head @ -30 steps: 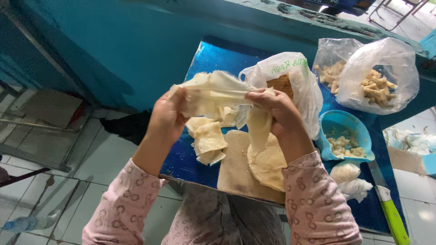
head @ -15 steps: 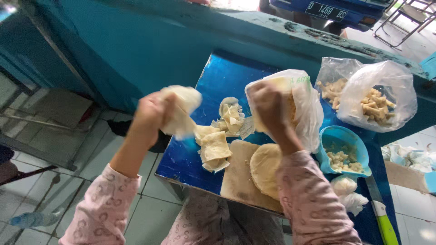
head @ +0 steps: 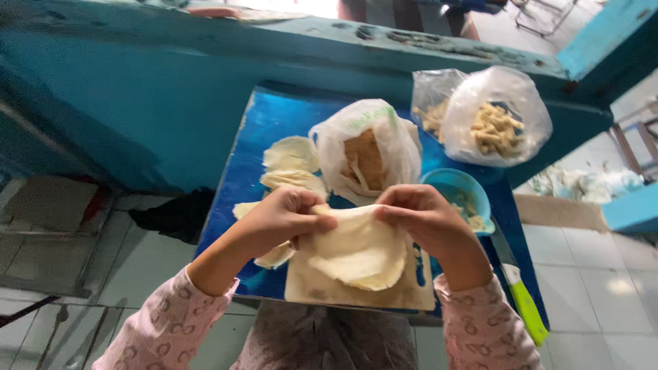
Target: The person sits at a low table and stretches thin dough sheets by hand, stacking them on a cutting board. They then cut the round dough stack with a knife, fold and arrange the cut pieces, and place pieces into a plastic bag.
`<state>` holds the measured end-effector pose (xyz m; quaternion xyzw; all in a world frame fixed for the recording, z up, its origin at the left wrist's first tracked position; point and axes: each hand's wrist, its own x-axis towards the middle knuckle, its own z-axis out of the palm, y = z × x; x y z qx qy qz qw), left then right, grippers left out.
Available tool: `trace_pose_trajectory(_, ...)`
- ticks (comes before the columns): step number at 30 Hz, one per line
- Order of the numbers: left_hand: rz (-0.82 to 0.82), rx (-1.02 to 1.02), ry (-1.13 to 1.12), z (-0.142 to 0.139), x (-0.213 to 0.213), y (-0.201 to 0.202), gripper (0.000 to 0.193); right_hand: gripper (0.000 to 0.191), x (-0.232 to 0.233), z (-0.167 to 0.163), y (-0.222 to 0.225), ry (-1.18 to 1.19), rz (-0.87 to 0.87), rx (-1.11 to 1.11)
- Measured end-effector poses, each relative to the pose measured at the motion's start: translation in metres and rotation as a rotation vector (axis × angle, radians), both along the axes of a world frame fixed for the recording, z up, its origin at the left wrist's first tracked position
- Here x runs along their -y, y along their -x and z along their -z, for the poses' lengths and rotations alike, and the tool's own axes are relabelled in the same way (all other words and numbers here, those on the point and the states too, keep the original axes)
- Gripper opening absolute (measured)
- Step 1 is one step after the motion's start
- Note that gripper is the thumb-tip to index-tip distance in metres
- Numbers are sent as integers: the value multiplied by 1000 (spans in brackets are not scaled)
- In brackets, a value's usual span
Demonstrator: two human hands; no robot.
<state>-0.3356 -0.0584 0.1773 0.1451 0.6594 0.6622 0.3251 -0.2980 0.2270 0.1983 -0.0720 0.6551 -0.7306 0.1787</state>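
Hands hold a pale dough sheet stretched flat in the head view, just above a tan cutting board on the blue bench. Left hand pinching the sheet's upper left edge between thumb and fingers; right hand pinching the upper right edge the same way, both closed on the dough, none spread. Sheet hanging in a soft curve, lower rim drooping toward the board and probably resting on it. More pale dough pieces lying on the bench beyond the left hand, a white plastic bag with brownish contents standing behind the sheet, a small blue bowl just beside the right hand, two clear bags of yellowish pieces farther back, a green-handled knife at the right edge. Best handled, judging from the thinness, with even pull from both sides, light grip near the rim only, sheet kept level to avoid tearing or folding on itself, and lowered flat rather than dropped.
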Motion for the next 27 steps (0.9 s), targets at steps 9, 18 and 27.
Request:
trace_pose_trajectory(9,-26,-208,-25,21,-53,-7,22,17,-51,11,-37,-340,171,-156)
trace_pose_trajectory(18,-150,-122,151,41,-48,-39,18,15,-23,39,-51,-695,250,127)
trace_pose_trajectory(27,-307,-811,338,70,-58,-20,10,14,1,74,-32,-948,395,-440)
